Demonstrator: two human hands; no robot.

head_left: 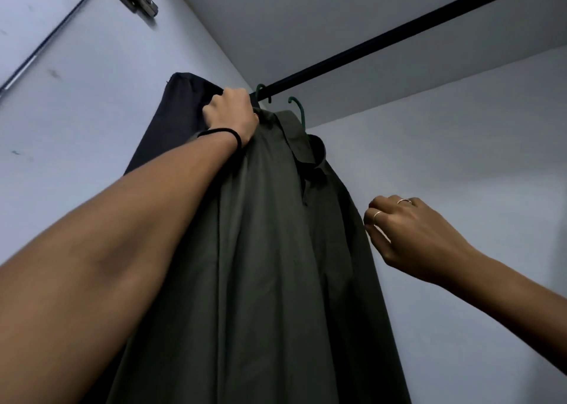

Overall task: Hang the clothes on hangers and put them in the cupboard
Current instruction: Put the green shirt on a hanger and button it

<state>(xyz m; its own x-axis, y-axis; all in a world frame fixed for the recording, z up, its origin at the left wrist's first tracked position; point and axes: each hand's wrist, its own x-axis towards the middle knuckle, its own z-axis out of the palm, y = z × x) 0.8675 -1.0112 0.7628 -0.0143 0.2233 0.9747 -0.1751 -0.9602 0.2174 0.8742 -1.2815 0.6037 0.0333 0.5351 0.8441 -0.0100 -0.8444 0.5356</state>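
The olive shirt (276, 250), judged soft, light and limp, was hung from a green hanger (299, 110) just below the cupboard rail (399, 32), beside a dark garment (171, 118); hold was best taken at the shoulders. The left hand (230, 112) was clenched on its shoulder, the right hand (408, 235) curled at its edge, grip not discernible. No writing was legible.

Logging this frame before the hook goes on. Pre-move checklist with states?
1. Second hanger hook on the rail: not ok, it sits just below, not over the bar.
2. First hanger hook seated on the rail: ok.
3. Left hand holds the olive shirt at its top: ok.
4. Right hand at the shirt's right edge, fingers curled: grip cannot tell.
5. Shirt collar centred on its hanger: cannot tell.
6. Dark garment clear of the shirt: not ok, they touch.
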